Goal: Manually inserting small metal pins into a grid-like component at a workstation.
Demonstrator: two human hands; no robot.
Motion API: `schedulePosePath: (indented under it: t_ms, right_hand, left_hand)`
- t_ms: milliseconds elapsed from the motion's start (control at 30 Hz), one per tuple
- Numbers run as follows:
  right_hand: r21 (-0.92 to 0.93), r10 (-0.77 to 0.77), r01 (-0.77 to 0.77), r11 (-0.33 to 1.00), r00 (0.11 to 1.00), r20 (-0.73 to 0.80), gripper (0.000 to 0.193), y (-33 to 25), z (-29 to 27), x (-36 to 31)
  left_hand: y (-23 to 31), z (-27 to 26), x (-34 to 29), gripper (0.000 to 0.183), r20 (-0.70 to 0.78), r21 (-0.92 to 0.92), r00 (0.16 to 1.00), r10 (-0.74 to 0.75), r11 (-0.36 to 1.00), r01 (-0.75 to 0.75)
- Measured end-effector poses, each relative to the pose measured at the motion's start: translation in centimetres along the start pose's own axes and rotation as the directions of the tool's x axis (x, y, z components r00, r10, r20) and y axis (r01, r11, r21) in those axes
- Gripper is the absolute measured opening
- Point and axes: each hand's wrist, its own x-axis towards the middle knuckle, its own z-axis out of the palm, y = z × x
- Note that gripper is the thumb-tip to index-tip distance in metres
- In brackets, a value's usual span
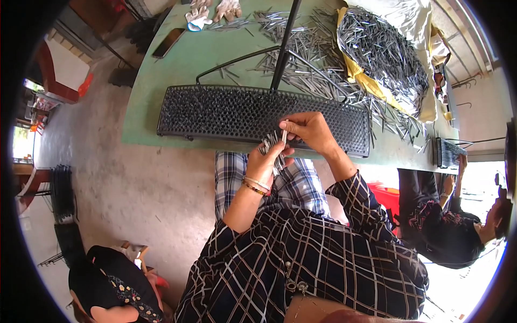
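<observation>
A bundle of thin grey metal strips (267,144) is gripped in my left hand (259,168), with their ends fanning out past the fingers. My right hand (315,133) pinches a single light strip (285,131) between thumb and fingertips, just above the bundle. Both hands are at the near edge of a long black panel full of round holes (210,113), which lies along the green table's front. Black rods (284,51) rise from the panel's far side. My right hand hides a small part of the panel.
Loose metal strips (309,72) lie scattered over the green table (145,102). An open sack (360,81) heaped with more strips is at the back right. Gloves (229,9) and a phone (169,43) rest at the back left. Another person (447,231) works at the right; one more (116,280) is at lower left.
</observation>
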Motion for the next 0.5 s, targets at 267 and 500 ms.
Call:
schedulePosePath:
  t_ms: [267, 500]
  right_hand:
    - [-0.049, -0.093, 0.094, 0.994, 0.996, 0.017, 0.024, 0.1, -1.0, -0.2]
    - [-0.223, -0.269, 0.195, 0.955, 0.887, -0.375, 0.024, -1.1, -1.3, 1.7]
  left_hand:
    - [-0.6, -0.1, 0.2, 0.02, -0.02, 0.016, 0.999, 0.028, 0.999, -0.027]
    - [-0.6, 0.0, 0.2, 0.016, -0.018, -0.007, 0.999, -0.028, 1.0, 0.028]
